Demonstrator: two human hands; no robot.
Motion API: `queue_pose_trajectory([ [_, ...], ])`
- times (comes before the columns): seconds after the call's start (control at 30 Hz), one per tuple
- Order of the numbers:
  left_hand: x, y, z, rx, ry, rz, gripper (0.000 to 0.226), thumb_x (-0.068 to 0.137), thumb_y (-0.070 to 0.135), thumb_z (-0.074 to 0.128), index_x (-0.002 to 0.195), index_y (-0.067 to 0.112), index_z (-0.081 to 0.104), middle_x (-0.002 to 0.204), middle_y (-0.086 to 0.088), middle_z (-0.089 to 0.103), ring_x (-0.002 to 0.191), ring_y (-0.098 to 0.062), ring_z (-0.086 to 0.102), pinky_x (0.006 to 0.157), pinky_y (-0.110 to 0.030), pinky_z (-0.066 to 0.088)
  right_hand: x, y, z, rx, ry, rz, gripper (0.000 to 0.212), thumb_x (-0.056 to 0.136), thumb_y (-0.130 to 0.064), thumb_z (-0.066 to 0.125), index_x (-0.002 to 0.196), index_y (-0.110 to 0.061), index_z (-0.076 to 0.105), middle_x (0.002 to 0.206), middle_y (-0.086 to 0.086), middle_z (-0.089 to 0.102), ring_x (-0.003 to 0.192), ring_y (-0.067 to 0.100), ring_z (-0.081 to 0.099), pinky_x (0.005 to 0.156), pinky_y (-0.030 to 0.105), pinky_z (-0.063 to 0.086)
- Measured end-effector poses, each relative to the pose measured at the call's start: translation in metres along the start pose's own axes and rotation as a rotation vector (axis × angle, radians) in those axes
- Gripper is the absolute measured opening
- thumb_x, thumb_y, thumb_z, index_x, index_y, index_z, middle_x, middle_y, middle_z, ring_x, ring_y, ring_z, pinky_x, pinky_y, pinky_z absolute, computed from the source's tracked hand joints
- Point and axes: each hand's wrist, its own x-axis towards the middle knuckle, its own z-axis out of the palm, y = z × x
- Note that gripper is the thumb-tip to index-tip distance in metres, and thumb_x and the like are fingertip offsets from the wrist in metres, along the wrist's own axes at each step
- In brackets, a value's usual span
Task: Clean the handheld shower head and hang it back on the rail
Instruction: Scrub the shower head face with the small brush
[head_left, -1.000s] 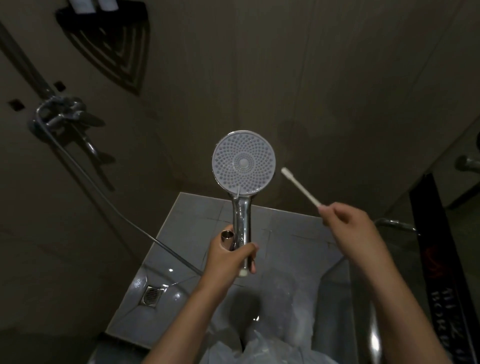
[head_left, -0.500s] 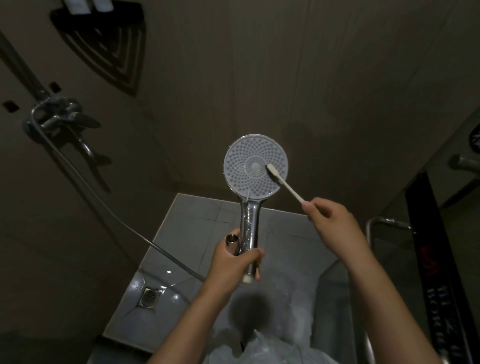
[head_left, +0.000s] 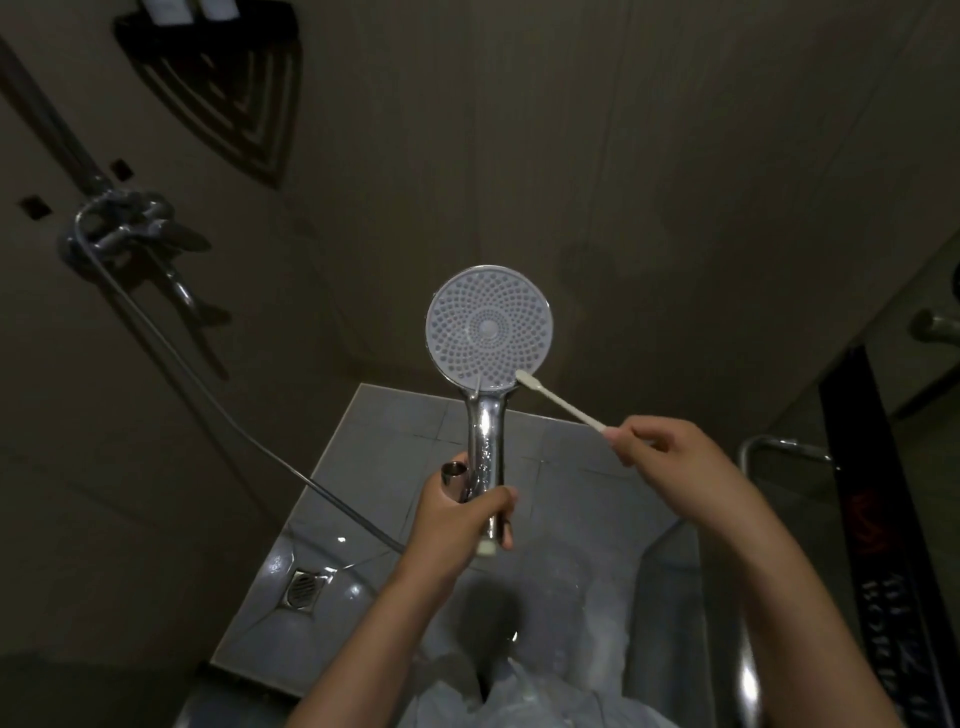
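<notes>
The handheld shower head (head_left: 488, 328) is upright in the middle of the head view, its round grey nozzle face turned toward me. My left hand (head_left: 457, 512) grips its chrome handle low down, together with the hose's loose end fitting (head_left: 453, 475). My right hand (head_left: 670, 457) pinches a white cotton swab (head_left: 558, 401); the swab's tip touches the lower right rim of the nozzle face. The grey hose (head_left: 218, 410) runs from my left hand up to the wall mixer (head_left: 124, 228) on the left, where the rail (head_left: 47, 119) rises.
A dark corner shelf (head_left: 223, 98) with two bottles hangs at the upper left. Below lies the wet tiled floor (head_left: 395, 447) with a drain (head_left: 305, 587). A chrome bar (head_left: 779, 447) and a dark glass panel (head_left: 883, 545) stand at the right.
The swab first came from the right onto the centre of the nozzle face, then slid down to its lower right rim. The shower head shifted slightly in my left hand.
</notes>
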Motion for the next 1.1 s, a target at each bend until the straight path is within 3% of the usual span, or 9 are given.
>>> queue_pose_trajectory([
  [0.13, 0.001, 0.002, 0.001, 0.035, -0.028, -0.002, 0.016, 0.081, -0.001, 0.063, 0.087, 0.006, 0.049, 0.062, -0.014, 0.054, 0.041, -0.019, 0.053, 0.035, -0.016, 0.035, 0.002, -0.008, 0.0, 0.039, 0.17, -0.105, 0.037, 0.093, -0.03, 0.052, 0.06, -0.015, 0.049, 0.052, -0.004, 0.04, 0.053, 0.008, 0.037, 0.055, 0.029, 0.029],
  [0.27, -0.001, 0.001, 0.003, 0.038, -0.074, 0.0, 0.021, 0.08, -0.006, 0.062, 0.083, 0.007, 0.046, 0.055, -0.009, 0.053, 0.038, -0.019, 0.052, 0.036, -0.017, 0.036, 0.008, -0.008, 0.005, -0.044, 0.184, -0.107, 0.036, 0.092, -0.035, 0.051, 0.06, -0.019, 0.05, 0.054, -0.003, 0.043, 0.056, 0.012, 0.041, 0.056, 0.031, 0.032],
  [0.77, 0.0, -0.003, -0.002, 0.022, -0.005, -0.009, 0.016, 0.08, -0.003, 0.063, 0.08, 0.006, 0.05, 0.06, -0.01, 0.054, 0.043, -0.022, 0.053, 0.043, -0.023, 0.043, 0.0, -0.003, 0.025, -0.019, -0.081, -0.055, 0.032, 0.095, -0.029, 0.051, 0.064, -0.02, 0.051, 0.063, 0.001, 0.045, 0.056, 0.009, 0.038, 0.058, 0.028, 0.028],
  [0.9, -0.001, -0.002, -0.001, 0.032, -0.005, -0.013, 0.015, 0.081, -0.003, 0.063, 0.082, 0.004, 0.049, 0.06, -0.014, 0.053, 0.04, -0.02, 0.052, 0.038, -0.019, 0.039, -0.001, -0.003, 0.022, -0.015, -0.107, -0.061, 0.036, 0.094, -0.031, 0.05, 0.061, -0.019, 0.049, 0.048, -0.011, 0.042, 0.045, 0.002, 0.034, 0.052, 0.025, 0.028],
  [1.1, -0.002, 0.003, -0.001, 0.047, -0.057, -0.026, 0.016, 0.082, -0.001, 0.062, 0.09, 0.003, 0.049, 0.06, -0.012, 0.055, 0.039, -0.016, 0.053, 0.035, -0.014, 0.035, 0.004, -0.011, 0.014, 0.03, 0.121, -0.108, 0.038, 0.095, -0.029, 0.049, 0.059, -0.017, 0.046, 0.049, -0.005, 0.039, 0.046, 0.003, 0.035, 0.047, 0.022, 0.026],
])
